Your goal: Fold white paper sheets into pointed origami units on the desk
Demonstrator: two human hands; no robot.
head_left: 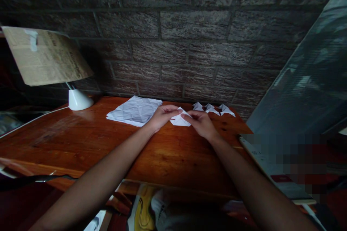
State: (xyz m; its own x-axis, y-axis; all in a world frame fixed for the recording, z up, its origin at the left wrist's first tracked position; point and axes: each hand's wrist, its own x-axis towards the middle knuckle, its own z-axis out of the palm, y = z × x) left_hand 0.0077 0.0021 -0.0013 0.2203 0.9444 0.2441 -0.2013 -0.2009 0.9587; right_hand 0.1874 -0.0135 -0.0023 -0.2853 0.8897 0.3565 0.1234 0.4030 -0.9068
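The folded white paper point(179, 120) lies low on the wooden table point(168, 151), caught between your two hands, its pointed upper edge lifted a little between your fingertips. Your left hand point(162, 116) closes thumb and forefinger on its left corner, and your right hand point(202, 123) pinches its right side, the fingers curled together over the edge; both hands are clamped on the same piece and nearly meet across it. Just beyond your left hand, touching its knuckles, lies a pile of creased white sheets point(134, 110), spread flat. Just past the fingertips of your right hand, towards the wall, three small folded pieces point(211, 108) stand in a row, close to one another and apart from the paper you hold. Well off to the far side of your left hand a lamp point(77, 99) with a white base and a tilted paper shade stands near the table's back edge, against the brick wall point(189, 43).
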